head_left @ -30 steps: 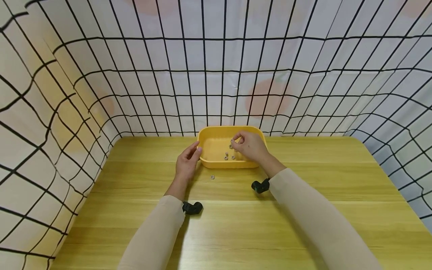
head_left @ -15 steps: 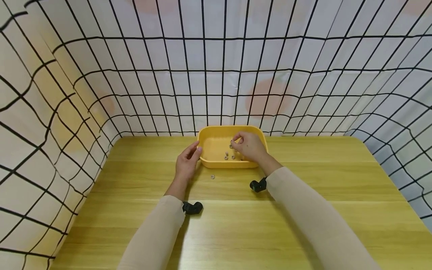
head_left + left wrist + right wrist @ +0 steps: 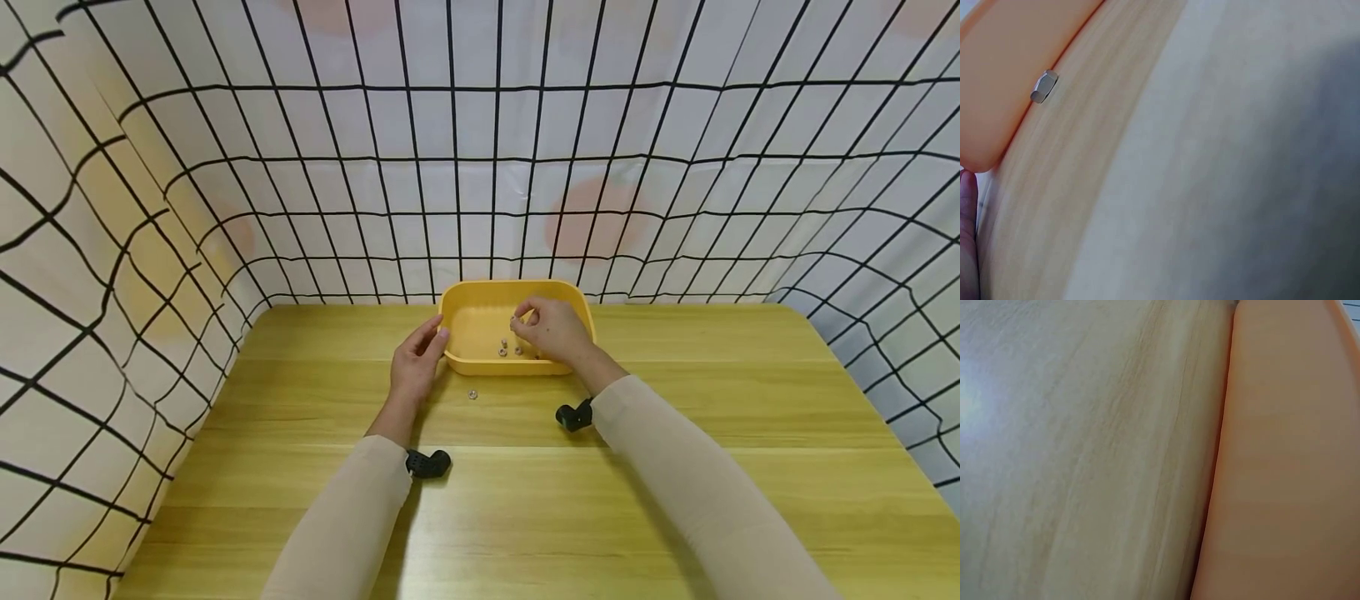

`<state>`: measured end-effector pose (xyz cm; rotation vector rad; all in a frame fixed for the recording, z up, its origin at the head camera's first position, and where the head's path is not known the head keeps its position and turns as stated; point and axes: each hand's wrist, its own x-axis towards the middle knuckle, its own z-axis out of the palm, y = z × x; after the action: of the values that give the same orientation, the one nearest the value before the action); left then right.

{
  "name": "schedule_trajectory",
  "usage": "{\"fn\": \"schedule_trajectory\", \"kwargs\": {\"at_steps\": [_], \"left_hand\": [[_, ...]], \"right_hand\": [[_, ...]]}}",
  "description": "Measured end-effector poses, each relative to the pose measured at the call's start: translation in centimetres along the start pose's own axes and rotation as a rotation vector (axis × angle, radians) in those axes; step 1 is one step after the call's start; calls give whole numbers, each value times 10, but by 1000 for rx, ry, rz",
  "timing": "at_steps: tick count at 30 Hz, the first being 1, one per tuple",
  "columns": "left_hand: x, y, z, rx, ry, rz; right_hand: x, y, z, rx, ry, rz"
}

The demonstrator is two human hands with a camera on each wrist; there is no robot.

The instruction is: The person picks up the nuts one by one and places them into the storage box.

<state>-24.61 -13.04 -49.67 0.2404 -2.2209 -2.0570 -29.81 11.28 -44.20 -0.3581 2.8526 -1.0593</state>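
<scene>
A yellow plastic tray (image 3: 468,367) stands at the far side of the table, with several small metal nuts (image 3: 502,352) in it. My right hand (image 3: 555,327) reaches over its right half, thumb and forefinger pinching a small nut (image 3: 513,323) above the tray floor. At the left end, my left hand (image 3: 416,358) rests its fairly straight fingers and thumb against the outer wall. One loose hex nut (image 3: 472,394) lies on the table in front of the tray. In the left wrist view this hex nut (image 3: 1044,86) sits close to the tray's wall (image 3: 1004,81).
Behind the tray rises a black wire grid (image 3: 495,158) with a pale sheet, which continues along both sides. The wooden table (image 3: 510,517) extends toward me. Black wrist cameras (image 3: 429,464) sit at both cuffs. The right wrist view has only table and tray wall (image 3: 1285,456).
My right hand and forearm have shifted slightly left, with the fingertips a little lower over the tray. The left hand and the tray have stayed in place.
</scene>
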Motion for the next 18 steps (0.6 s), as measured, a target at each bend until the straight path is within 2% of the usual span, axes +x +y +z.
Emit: {"fn": "schedule_trajectory", "kwargs": {"at_steps": [18], "left_hand": [[1, -1, 2, -22, 6, 11]], "right_hand": [[1, 1, 0, 7, -13, -46]]}}
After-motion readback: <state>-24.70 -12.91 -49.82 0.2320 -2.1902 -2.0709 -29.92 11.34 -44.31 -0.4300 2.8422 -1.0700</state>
